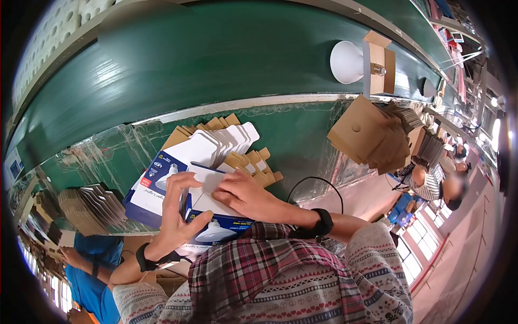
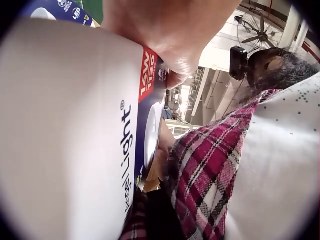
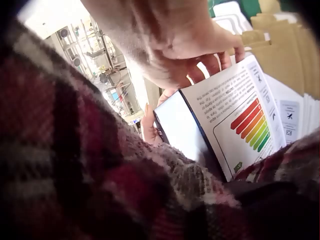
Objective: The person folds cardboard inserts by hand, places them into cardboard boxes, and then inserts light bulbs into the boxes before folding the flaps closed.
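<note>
A blue and white LED bulb carton [image 1: 216,229] stands close to the person's body, its white top flaps [image 1: 208,186] uppermost. My left hand [image 1: 181,213] grips its upper end, thumb on the near side and fingers across the far side. My right hand [image 1: 253,198] presses its bent fingers on the top flaps; in the right wrist view the fingertips lie along the upper edge, above a coloured energy chart [image 3: 250,125]. Red "14W" print [image 2: 147,75] shows by the left hand. Just beyond lie overlapping flat cartons [image 1: 162,170] of the same print. The carton's inside is hidden.
Brown cardboard pieces [image 1: 359,129] are stacked at the right, and more folded cartons [image 1: 91,208] at the left. A white bulb [image 1: 346,62] sits in a cardboard holder on the green belt [image 1: 243,54]. A black cable [image 1: 324,181] loops nearby. Other people stand on both sides.
</note>
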Demonstrator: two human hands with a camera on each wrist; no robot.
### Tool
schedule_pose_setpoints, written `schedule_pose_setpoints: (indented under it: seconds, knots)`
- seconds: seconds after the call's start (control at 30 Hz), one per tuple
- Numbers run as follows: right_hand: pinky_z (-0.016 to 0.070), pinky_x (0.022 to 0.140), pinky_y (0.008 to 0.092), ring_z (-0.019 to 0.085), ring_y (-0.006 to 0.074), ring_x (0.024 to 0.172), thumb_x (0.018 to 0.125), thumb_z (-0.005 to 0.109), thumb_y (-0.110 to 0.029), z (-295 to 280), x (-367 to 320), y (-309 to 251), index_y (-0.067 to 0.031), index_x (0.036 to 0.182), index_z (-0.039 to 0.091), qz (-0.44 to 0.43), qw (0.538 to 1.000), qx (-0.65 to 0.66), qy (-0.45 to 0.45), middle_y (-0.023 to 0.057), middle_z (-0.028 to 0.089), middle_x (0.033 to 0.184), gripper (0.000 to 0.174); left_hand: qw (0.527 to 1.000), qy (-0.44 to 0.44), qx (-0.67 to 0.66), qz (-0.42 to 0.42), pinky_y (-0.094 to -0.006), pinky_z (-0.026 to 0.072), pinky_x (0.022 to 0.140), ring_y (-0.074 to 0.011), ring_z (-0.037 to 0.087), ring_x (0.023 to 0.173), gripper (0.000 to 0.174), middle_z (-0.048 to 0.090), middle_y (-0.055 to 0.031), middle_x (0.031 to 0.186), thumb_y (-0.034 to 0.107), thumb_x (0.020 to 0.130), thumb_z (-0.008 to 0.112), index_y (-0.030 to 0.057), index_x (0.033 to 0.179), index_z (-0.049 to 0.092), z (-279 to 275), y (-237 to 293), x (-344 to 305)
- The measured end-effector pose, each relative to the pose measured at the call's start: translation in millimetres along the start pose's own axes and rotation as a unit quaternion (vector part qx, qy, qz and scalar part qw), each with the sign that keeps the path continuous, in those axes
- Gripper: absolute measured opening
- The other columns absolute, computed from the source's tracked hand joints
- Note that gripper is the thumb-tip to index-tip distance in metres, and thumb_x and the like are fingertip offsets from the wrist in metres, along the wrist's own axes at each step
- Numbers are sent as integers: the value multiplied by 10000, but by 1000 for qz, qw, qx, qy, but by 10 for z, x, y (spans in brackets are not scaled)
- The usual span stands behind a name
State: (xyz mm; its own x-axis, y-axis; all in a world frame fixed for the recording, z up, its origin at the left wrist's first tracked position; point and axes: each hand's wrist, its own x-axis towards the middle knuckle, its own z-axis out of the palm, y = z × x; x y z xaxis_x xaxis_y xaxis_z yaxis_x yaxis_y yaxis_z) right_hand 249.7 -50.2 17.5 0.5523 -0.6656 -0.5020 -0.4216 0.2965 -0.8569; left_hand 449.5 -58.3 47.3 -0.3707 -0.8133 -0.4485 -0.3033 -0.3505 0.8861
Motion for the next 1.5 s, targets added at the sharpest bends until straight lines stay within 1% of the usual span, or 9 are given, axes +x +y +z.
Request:
schedule_pose_setpoints:
  seconds: [0.23, 0.33, 0.43, 0.63, 0.77, 0.97, 1.1, 1.3, 1.5]
  knots:
    - [404, 747, 348, 517, 247, 828, 799, 613, -226, -168, 104, -37, -34, 868, 613, 151, 971, 176, -62, 120, 562, 879, 204, 999, -30, 11, 27, -406, 343, 878, -305, 450, 1028, 312, 490, -145, 1005, 241, 649, 701, 38, 839, 560, -34, -54, -4]
    - [417, 739, 338, 528, 230, 839, 775, 640, -230, -189, 163, 55, -34, 813, 599, 68, 991, 72, -94, 124, 560, 831, 204, 1000, -26, -13, -5, -413, 323, 880, -286, 449, 1001, 216, 534, -86, 890, 234, 638, 643, 58, 731, 560, 0, 10, 29]
    - [415, 730, 341, 521, 240, 821, 763, 658, -244, -265, 151, -58, -31, 785, 582, 149, 977, 74, -133, 109, 551, 794, 228, 999, -40, -15, 6, -409, 330, 866, -281, 463, 974, 214, 552, -63, 790, 226, 638, 655, 60, 725, 551, 15, 4, 22]
    - [410, 714, 332, 493, 226, 834, 735, 641, -183, -91, -42, -94, -47, 769, 584, -45, 993, -106, 34, 64, 534, 769, 151, 999, -43, -14, 14, -398, 336, 833, -262, 459, 929, 223, 539, -55, 778, 228, 637, 671, 62, 708, 540, 6, -27, 91]
    - [401, 749, 333, 467, 221, 845, 749, 629, -224, -137, -156, -34, -29, 834, 600, -58, 998, -17, 10, 60, 499, 810, 215, 999, -46, -9, 10, -388, 337, 824, -258, 455, 928, 227, 531, -53, 782, 227, 633, 671, 62, 705, 534, 0, -41, 92]
    - [377, 851, 381, 422, 275, 969, 764, 629, -407, -318, -252, -223, 4, 1131, 493, -107, 985, -131, -48, 123, 415, 1081, 568, 998, -65, -17, -8, -418, 314, 894, -298, 446, 1040, 324, 527, -109, 972, 265, 653, 685, 52, 860, 556, -55, -19, 128]
    - [383, 867, 393, 422, 297, 1024, 770, 614, -419, -257, -267, -231, -21, 1174, 448, -56, 988, -138, -34, 120, 401, 1112, 591, 994, -79, -42, -59, -427, 189, 1023, -310, 271, 1235, 682, 316, -155, 1303, 498, 733, 569, 54, 1225, 408, -128, -32, 109]
    - [415, 845, 410, 421, 332, 1052, 800, 591, -385, -231, -363, -287, -45, 1165, 464, -22, 995, -102, -8, 120, 392, 1147, 515, 981, -37, -87, -169, -394, 207, 1041, -254, 319, 1244, 747, 364, -141, 1290, 525, 774, 508, 32, 1307, 334, -348, -33, -491]
    - [416, 807, 343, 517, 293, 935, 869, 492, -342, -81, -403, -175, -29, 1127, 506, -56, 996, -41, 63, 127, 476, 1053, 406, 960, -99, 164, -206, -408, 302, 998, -335, 387, 1172, 801, 375, -200, 1255, 73, 672, 640, 15, 1349, 217, -413, 122, -1640]
